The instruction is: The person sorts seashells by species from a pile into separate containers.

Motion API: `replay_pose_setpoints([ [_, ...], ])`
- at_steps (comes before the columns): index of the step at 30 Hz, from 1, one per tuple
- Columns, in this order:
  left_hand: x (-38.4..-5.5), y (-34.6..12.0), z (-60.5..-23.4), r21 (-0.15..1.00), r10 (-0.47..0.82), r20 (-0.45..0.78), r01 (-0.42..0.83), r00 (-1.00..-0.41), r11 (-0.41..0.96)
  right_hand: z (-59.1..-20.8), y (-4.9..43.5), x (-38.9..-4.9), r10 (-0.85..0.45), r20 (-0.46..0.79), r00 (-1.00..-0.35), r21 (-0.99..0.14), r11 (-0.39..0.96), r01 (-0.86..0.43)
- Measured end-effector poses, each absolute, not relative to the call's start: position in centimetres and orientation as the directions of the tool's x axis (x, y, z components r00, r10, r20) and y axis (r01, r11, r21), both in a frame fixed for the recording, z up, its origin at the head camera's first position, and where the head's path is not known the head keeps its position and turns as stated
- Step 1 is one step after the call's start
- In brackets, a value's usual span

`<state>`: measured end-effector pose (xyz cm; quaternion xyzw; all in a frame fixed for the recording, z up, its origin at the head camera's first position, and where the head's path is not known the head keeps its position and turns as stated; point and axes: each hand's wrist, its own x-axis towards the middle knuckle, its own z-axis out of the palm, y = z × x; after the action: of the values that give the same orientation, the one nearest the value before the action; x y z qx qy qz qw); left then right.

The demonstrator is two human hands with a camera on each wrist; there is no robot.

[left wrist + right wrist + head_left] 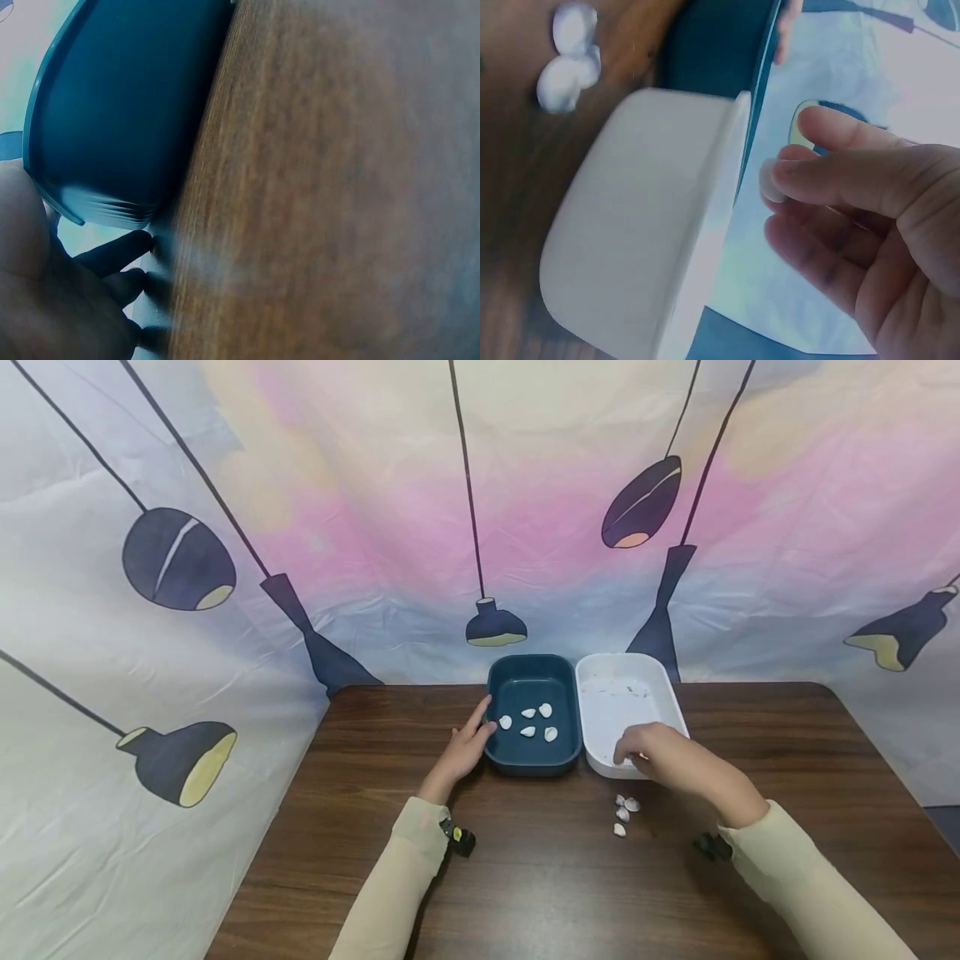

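My right hand [671,762] pinches a small white seashell [768,183] between thumb and fingertips, above the near end of the white tray [613,702]. In the head view the fingers hide that shell. My left hand [459,755] rests at the left side of the dark teal tray [532,760], its fingers fairly straight and touching the rim. Several white seashells [545,710] lie spread over the teal tray's floor. On the table in front of the white tray is a small cluster of several more seashells [622,814].
Both trays stand side by side at the back edge of the brown wooden table [555,877]. Behind them hangs a cloth backdrop [390,527] printed with lamps. Small dark specks mark the white tray's floor.
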<state>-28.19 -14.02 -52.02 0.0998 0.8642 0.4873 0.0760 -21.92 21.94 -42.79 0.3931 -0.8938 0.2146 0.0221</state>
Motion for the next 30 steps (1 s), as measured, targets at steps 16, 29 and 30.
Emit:
replay_pose_setpoints([
  [16, -28.2, -14.0, -52.2, 0.854, 0.238, -0.041, 0.089, -0.970, 0.512, -44.9, 20.6, -27.7, -0.634, 0.148, -0.759, -0.397, 0.665, -0.633],
  [29, -28.2, -14.0, -52.2, 0.852, 0.240, -0.039, 0.093, -0.970, 0.516, -47.0, 19.2, -29.9, -0.614, 0.127, -0.779, -0.396, 0.688, -0.608],
  [30, -28.2, -14.0, -52.1, 0.851, 0.240, -0.040, 0.093, -0.970, 0.517, -47.0, 19.1, -30.0, -0.610, 0.118, -0.783, -0.389, 0.697, -0.602],
])
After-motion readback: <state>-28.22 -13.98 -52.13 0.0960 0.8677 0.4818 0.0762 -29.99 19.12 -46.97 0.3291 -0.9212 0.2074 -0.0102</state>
